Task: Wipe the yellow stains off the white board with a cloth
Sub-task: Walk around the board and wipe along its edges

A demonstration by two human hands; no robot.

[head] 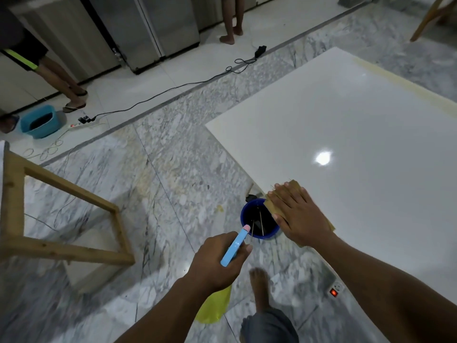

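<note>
A large glossy white board (346, 134) lies flat at the right, with a pale yellow stained strip (405, 87) along its far edge. My right hand (299, 214) lies flat, fingers together, pressing a tan cloth (294, 185) onto the board's near left edge. My left hand (217, 263) grips a spray bottle with a light blue head and pink nozzle (235, 246); its yellow body (215, 308) hangs below my fist, over the floor left of the board.
A dark blue cup (259, 219) holding thin sticks stands on the marble floor beside the cloth. A wooden frame (61, 219) is at left, a power strip (336, 290) near my bare foot (259, 285). Cables, a blue basin (40, 121) and other people's legs are far back.
</note>
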